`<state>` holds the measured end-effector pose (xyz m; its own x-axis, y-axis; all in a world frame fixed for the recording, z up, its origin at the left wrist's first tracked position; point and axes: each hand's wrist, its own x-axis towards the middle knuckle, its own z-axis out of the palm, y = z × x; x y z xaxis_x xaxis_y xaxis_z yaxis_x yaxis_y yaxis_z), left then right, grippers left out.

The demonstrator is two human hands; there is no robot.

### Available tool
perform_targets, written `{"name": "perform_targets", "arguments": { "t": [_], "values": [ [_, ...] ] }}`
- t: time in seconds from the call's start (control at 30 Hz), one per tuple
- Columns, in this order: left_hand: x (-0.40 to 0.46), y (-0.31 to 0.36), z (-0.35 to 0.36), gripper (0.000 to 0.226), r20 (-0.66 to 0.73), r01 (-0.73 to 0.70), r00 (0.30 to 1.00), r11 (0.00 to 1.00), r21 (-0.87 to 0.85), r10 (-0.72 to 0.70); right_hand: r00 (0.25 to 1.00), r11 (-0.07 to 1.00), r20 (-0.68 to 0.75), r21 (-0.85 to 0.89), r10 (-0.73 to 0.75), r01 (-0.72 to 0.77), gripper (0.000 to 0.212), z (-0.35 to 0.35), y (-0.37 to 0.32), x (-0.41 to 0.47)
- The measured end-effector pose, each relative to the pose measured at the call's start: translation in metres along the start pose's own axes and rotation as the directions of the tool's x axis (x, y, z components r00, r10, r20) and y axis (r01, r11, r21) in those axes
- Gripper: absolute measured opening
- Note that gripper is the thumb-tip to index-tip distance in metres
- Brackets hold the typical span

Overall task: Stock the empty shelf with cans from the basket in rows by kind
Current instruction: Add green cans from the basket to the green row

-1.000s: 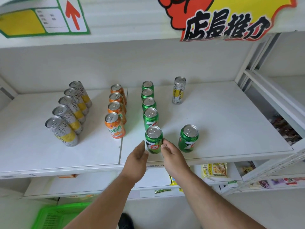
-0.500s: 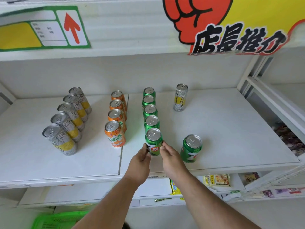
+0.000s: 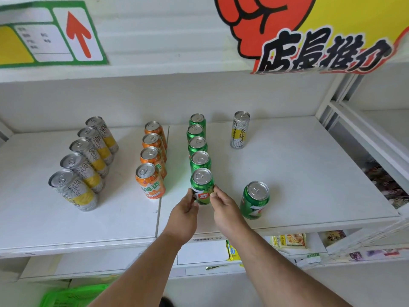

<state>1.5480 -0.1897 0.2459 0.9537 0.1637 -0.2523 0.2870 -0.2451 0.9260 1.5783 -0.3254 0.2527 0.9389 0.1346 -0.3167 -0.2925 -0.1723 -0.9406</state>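
Hands unmoved, upright green can (image 3: 201,187), silver top

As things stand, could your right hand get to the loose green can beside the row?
Probably yes: the right hand is just beside the loose green can, with bare shelf between, though it first must release the front can.

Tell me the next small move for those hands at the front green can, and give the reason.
Probably let go of the front green can and reach the right hand to the stray green can. Both hands, left hand too, pinch the front can, which already stands upright in line with its row; the stray one stands apart to the right.
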Motion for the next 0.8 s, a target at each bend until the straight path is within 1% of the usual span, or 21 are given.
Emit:
{"name": "perform_targets", "arguments": {
  "t": [0.27, 0.43, 0.5, 0.53, 0.6, 0.63, 0.67, 0.7, 0.73, 0.77, 0.8],
  "values": [
    [-0.017, -0.003, 0.001, 0.060, 0.000, 0.096, 0.995, 0.995, -0.022, -0.096, 1.000, 1.000, -0.006, 0.010, 0.017, -0.017, 0.054, -0.007, -0.001, -0.020],
    [-0.043, -0.002, 0.010, 0.058, -0.008, 0.100, 0.995, 0.994, -0.035, -0.100, 1.000, 1.000, -0.007, 0.016, 0.012, -0.012, 0.052, -0.020, 0.010, -0.042],
    [-0.052, -0.005, 0.021, 0.057, 0.018, 0.085, 0.996, 0.996, -0.028, -0.084, 1.000, 1.000, -0.009, 0.022, 0.013, -0.013, 0.044, -0.029, 0.020, -0.052],
    [-0.055, -0.006, 0.028, 0.057, 0.037, 0.078, 0.996, 0.997, -0.030, -0.077, 1.000, 1.000, -0.020, 0.028, 0.012, -0.011, 0.034, -0.034, 0.024, -0.058],
    [-0.058, -0.004, 0.040, 0.056, 0.076, 0.063, 0.995, 0.998, -0.031, -0.060, 0.995, 1.000, -0.098, 0.017, 0.017, -0.015, 0.010, -0.046, 0.033, -0.067],
    [-0.058, -0.001, 0.046, 0.055, 0.092, 0.054, 0.994, 0.998, -0.029, -0.051, 0.987, 1.000, -0.158, 0.012, 0.006, -0.004, 0.016, -0.051, 0.037, -0.073],
    [-0.057, 0.003, 0.052, 0.055, 0.108, 0.043, 0.993, 0.999, -0.027, -0.040, 0.970, 1.000, -0.242, -0.002, 0.002, -0.003, 0.025, -0.057, 0.038, -0.078],
    [-0.055, 0.007, 0.057, 0.055, 0.124, 0.033, 0.992, 0.999, -0.026, -0.029, 0.939, 1.000, -0.343, -0.012, -0.001, -0.003, 0.032, -0.063, 0.040, -0.080],
    [-0.054, 0.011, 0.062, 0.055, 0.138, 0.024, 0.990, 1.000, -0.021, -0.021, 0.900, 1.000, -0.436, -0.019, -0.011, 0.003, 0.032, -0.070, 0.040, -0.080],
    [-0.052, 0.015, 0.067, 0.055, 0.150, 0.017, 0.989, 1.000, -0.013, -0.015, 0.868, 1.000, -0.496, -0.015, -0.014, 0.007, 0.028, -0.078, 0.040, -0.080],
    [-0.050, 0.018, 0.072, 0.055, 0.162, 0.014, 0.987, 1.000, -0.007, -0.013, 0.853, 1.000, -0.522, -0.011, -0.006, 0.001, 0.026, -0.085, 0.037, -0.079]
  ]
}}
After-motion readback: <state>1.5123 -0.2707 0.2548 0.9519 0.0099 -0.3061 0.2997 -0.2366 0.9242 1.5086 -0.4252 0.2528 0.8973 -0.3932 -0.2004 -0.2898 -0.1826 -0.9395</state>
